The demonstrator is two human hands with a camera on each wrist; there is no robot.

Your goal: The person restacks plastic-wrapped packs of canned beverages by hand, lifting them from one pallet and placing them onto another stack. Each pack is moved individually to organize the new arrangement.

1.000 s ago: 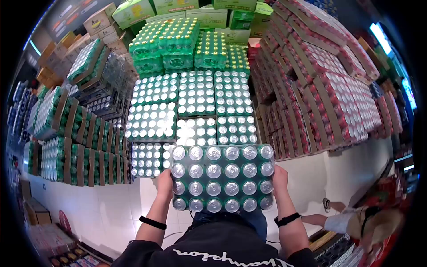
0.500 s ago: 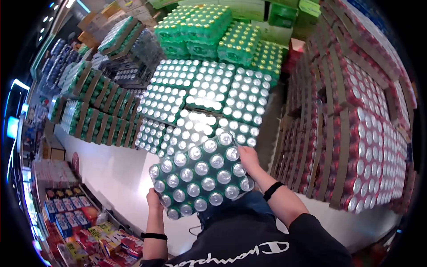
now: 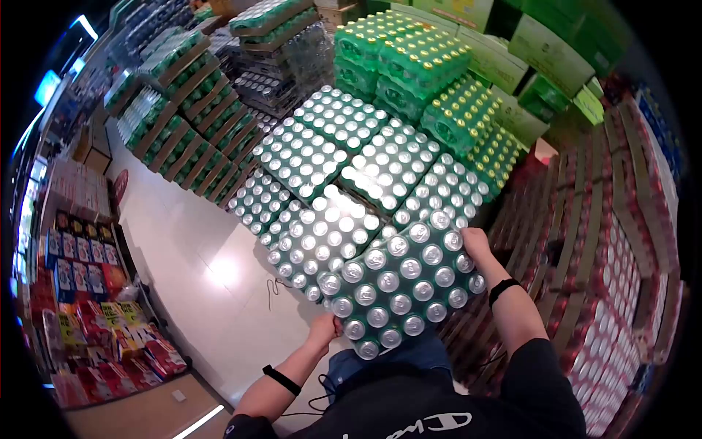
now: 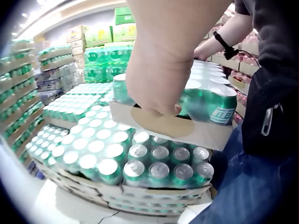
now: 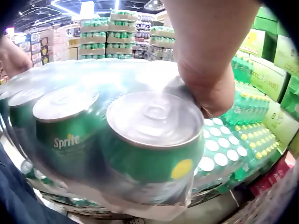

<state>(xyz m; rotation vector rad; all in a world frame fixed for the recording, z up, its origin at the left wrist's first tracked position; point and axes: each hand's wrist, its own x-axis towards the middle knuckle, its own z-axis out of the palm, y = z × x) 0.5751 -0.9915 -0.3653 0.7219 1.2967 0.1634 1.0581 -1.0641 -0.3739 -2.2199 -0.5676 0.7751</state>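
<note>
A shrink-wrapped case of green Sprite cans (image 3: 400, 303) on a low cardboard tray is held between my two hands, in front of my body. My left hand (image 3: 323, 331) grips its near left end; in the left wrist view the left hand (image 4: 161, 79) has its fingers curled at the tray's cardboard side (image 4: 205, 130). At the opposite end my right hand (image 3: 477, 244) grips the case, its fingertips hidden behind the cans in the right wrist view. The case hangs over the near edge of a stack of similar can cases (image 3: 329, 223), turned at an angle to it.
Green bottles with yellow caps (image 3: 420, 55) stand behind the stack. Red can cases (image 3: 585, 293) rise high at the right, and more green can cases (image 3: 183, 124) at the left. A shelf of boxed goods (image 3: 110, 329) borders the pale floor (image 3: 175, 227). A thin cord (image 3: 272, 293) lies there.
My view has swung left, and the stacks have shifted right in it. Both hands keep hold of the case, which has gone from square-on to slanted, its right end farther forward.
</note>
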